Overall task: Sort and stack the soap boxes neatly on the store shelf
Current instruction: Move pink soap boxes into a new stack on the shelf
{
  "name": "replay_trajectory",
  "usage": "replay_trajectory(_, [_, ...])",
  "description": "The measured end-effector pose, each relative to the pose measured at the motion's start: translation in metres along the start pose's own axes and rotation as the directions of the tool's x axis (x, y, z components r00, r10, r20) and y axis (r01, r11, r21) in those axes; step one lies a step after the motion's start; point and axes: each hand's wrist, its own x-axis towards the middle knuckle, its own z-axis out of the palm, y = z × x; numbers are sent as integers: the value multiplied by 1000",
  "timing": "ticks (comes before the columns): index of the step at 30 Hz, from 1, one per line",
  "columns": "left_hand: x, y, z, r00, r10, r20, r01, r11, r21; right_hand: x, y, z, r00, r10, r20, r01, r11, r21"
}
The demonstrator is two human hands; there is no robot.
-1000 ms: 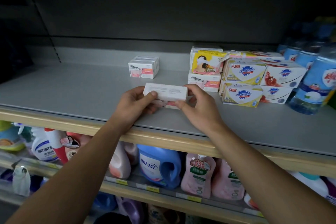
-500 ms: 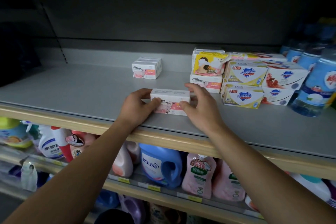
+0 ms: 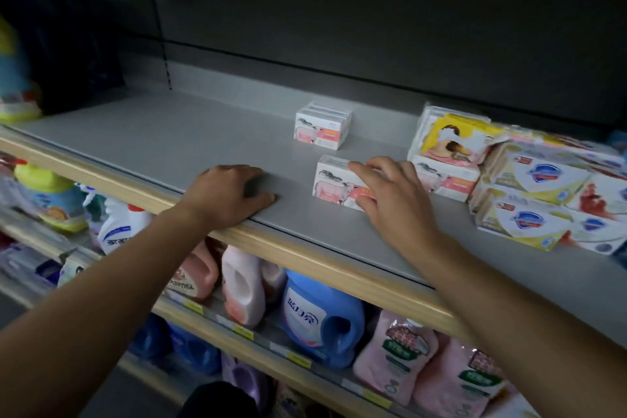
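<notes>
Legible text scarce – most print blurred.
Blue detergent jug, lower shelf, centre: white Chinese characters on label, likely "蓝月亮", soft focus.
White spray bottle, lower shelf, left: dark characters on label, unreadable.
Yellow-white soap packs, upper shelf, far right: blue shield logo, wording inside not legible.
White-pink soap box, near centre: cow picture, small print unreadable.
Yellow price tags, lower shelf edge: no figures legible.

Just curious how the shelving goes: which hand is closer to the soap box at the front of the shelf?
The right hand: its fingers curl round the soap box. The left hand rests on the shelf edge, apart, to the box's left.
</notes>
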Motion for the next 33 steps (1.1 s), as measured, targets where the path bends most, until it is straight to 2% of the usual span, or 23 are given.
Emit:
replay_trajectory(4, [9,-10,4,999,-6,43,4,999,45,38,-4,29,1000,1,26,0,999,-34])
replay_trajectory(9, [11,-14,16,999,11,-38,-8,997,76,84,-6,68,999,25,31,-23,996,-87])
replay_trajectory(15, [13,-17,17,1000,9,-27,-7,997,75,124,1,101,998,49,43,-42,987,-154])
replay_trajectory(33, [12,-18,16,1000,-1,-14,2,998,57,152,3,127,997,65,34,-59,986,-153])
